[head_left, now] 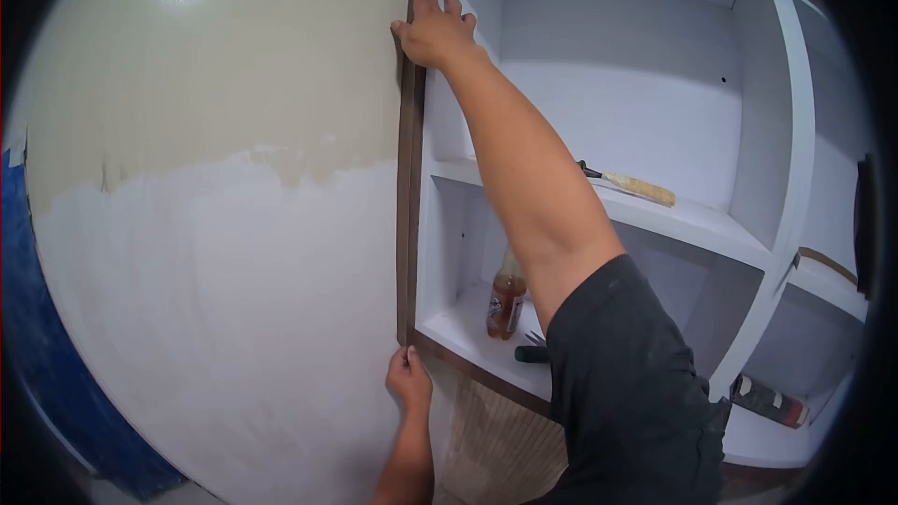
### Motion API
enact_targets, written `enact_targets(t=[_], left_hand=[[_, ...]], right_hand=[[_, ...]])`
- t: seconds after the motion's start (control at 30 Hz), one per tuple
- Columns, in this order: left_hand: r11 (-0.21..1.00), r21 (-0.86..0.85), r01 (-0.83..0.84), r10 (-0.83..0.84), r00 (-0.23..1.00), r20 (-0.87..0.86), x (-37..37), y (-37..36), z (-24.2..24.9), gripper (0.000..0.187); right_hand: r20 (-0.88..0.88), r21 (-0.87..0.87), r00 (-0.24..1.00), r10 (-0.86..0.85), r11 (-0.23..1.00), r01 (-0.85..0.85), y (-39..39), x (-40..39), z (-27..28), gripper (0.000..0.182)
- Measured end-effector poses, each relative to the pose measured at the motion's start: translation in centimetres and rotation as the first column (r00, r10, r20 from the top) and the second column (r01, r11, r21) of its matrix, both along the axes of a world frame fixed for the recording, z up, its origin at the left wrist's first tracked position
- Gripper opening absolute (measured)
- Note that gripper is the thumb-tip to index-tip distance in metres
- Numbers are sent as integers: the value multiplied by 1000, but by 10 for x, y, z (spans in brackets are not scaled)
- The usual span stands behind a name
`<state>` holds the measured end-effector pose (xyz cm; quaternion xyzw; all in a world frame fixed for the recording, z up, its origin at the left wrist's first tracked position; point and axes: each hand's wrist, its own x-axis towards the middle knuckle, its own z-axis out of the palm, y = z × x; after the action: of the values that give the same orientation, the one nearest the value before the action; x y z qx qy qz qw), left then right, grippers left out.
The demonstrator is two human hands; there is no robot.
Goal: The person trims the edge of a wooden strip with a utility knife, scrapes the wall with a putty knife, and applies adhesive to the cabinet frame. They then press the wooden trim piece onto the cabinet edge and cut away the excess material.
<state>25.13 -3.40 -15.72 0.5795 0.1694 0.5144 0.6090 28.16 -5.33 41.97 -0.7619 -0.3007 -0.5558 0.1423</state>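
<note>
My right hand (438, 28) reaches up to the brown trim strip (408, 178) along the cabinet's left side. Its fingers are spread over the strip and the white cabinet edge, with the thumb on the wall side. Low down, my left hand (409, 379) is closed, thumb and fingers together at the strip's bottom corner. Whatever lies between those fingertips is too small to make out. The strip stands upright between the painted wall (215, 271) and the white shelf unit (788, 84).
A tool with a worn yellowish handle (641, 189) lies on the middle shelf. Below stand a bottle of brown liquid (506, 304) and a dark green object (531, 353), partly behind my right arm. A dark and red object (769, 402) sits lower right. Blue material (56, 346) is far left.
</note>
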Motion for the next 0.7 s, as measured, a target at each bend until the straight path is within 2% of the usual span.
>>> enact_targets(t=[0.2,0.4,0.6,0.67,0.7], left_hand=[[1000,15,12,-12,1000,21,4,4,-5,30],[999,44,-4,3,1000,12,-1,4,-3,27],[997,73,1,-4,999,40,2,7,-9,24],[979,182,-93,80,994,77,-3,6,3,23],[965,222,-140,126,989,76,-8,4,7,22]], right_hand=[[-26,-6,1000,-7,1000,7,-1,-4,17,76],[81,45,997,-16,999,12,8,6,14,71],[85,-1,996,-19,1000,20,5,14,27,74],[-3,-92,1000,-31,995,31,-5,5,36,82],[-3,-84,998,-60,995,59,-2,7,41,82]])
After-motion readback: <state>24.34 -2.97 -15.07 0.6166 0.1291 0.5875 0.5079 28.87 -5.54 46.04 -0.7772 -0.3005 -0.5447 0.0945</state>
